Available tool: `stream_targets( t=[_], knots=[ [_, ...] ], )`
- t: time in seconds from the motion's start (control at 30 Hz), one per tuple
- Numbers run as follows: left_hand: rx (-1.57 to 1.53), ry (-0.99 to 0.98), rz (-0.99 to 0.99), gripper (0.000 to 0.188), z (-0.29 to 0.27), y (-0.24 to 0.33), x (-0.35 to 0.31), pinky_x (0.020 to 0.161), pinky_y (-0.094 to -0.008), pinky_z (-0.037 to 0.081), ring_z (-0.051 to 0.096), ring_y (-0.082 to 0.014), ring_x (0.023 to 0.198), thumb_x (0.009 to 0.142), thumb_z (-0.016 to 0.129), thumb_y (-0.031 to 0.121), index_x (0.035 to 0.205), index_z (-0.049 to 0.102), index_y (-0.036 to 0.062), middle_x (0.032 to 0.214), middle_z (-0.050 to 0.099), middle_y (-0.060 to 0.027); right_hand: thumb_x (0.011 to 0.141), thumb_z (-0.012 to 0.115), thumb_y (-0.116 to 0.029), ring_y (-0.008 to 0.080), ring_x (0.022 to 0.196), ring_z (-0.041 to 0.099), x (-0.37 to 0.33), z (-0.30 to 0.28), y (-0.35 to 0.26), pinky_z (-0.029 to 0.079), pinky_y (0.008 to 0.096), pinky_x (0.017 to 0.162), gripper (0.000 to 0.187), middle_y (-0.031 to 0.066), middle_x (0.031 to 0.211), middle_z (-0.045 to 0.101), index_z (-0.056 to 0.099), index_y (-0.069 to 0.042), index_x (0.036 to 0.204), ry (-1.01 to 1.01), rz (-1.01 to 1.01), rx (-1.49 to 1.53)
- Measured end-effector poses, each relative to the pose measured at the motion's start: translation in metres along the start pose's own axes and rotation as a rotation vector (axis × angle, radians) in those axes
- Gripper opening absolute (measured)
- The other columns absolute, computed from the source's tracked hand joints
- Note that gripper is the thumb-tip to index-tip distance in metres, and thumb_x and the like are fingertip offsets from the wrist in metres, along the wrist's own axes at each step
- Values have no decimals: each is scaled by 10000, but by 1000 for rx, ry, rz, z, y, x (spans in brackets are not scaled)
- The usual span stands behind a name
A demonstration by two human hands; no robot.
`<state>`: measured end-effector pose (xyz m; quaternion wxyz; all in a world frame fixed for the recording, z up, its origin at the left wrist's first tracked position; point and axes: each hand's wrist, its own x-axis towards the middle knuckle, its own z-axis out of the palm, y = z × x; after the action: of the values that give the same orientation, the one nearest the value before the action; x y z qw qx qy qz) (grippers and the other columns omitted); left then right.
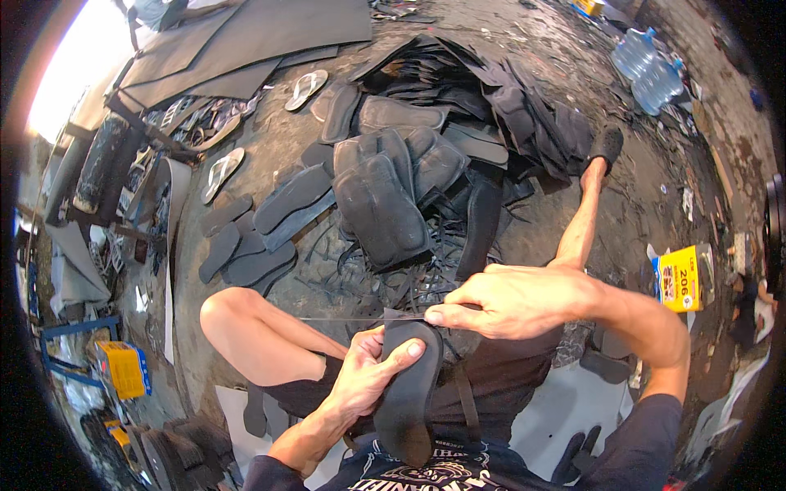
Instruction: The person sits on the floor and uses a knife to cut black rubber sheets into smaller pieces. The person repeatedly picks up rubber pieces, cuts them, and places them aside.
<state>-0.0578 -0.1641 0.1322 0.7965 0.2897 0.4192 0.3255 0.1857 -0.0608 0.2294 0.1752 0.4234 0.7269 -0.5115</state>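
Note:
My left hand (360, 376) is closed around a dark, shoe-shaped sole (407, 401), its thumb lying flat on the upper face. The sole stands tilted over my lap, heel end toward my shirt. At its far end, my right hand (520, 299) grips a thin-bladed knife with the fingers curled in. The long, narrow blade (344, 319) reaches leftward across the tip of the sole; the handle is hidden in my fist. A small dark flap of material (401, 313) sticks out at the sole's far edge, beside the blade.
Padded black sole pieces (381, 209) lie heaped ahead, with cut-out soles (246, 254) left of them. Offcut strips (434, 245) litter the ground. Dark sheets (254, 41) lie far left. Yellow boxes (684, 278) flank me; plastic water bottles (655, 82) lie far right.

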Motion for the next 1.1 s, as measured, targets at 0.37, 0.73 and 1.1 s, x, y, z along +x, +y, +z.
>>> stream_targets(
  t=[0.37,0.73,1.1],
  knots=[
    [-260,474,482,125,-25,2,26,947,-315,559,689,-110,1011,1054,755,200,1142,742,113,1079,746,-20,1074,355,-796,86,544,428,21,-26,45,383,297,512,811,-42,652,476,682,-67,939,32,-64,446],
    [-356,710,634,256,-33,8,21,889,-366,577,705,-143,1054,1090,709,275,1244,643,81,1150,734,-19,1120,561,-446,426,719,750,103,163,-15,534,490,607,412,241,756,669,638,-45,1068,991,-330,541],
    [-421,600,612,359,-38,-3,-7,931,-333,603,713,-143,1066,1048,757,181,1337,607,32,1200,722,-50,1109,578,-447,501,756,715,88,196,2,541,499,642,437,262,804,688,650,-18,1069,847,-257,442]
  ],
)
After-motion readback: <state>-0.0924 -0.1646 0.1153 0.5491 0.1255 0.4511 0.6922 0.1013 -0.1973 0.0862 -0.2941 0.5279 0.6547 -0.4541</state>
